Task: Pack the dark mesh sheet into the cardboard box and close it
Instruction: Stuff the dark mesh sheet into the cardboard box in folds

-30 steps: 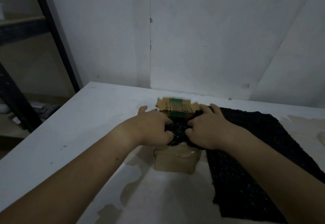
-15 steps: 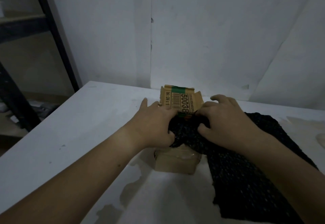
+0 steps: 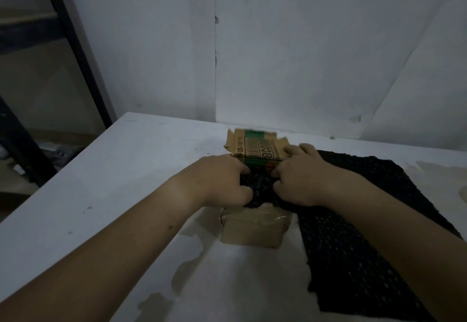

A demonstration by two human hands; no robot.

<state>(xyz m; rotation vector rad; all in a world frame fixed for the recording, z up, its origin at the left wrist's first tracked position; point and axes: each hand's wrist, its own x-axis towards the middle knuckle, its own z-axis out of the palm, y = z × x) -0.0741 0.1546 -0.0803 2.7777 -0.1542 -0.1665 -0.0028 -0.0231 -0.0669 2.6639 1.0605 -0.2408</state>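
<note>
Dark mesh sheet, a black open-weave fabric, lies mostly spread flat on the white table to the right of the small brown cardboard box, while one bunched end of it sits in the box's open top between the two hands. That bunched part touches both hands and hides the box's opening, so how far the mesh has gone inside cannot be told. The left hand rests on the left side of the box top, its fingers curled and pinching a clump of the mesh against the thumb. The right hand sits on the right side of the box top, its fingers likewise curled down into the mesh and pressing it; its forearm lies across the flat part of the sheet. Behind the hands, on the far side of the box, a printed cardboard flap with a green band and dark lettering stands up, blurred, with the right hand's fingertips touching its right edge. The box's near wall faces the camera, plain and glossy with clear tape. Beyond the box, the table meets a pale wall; far left of the box stands a dark metal shelf frame
</note>
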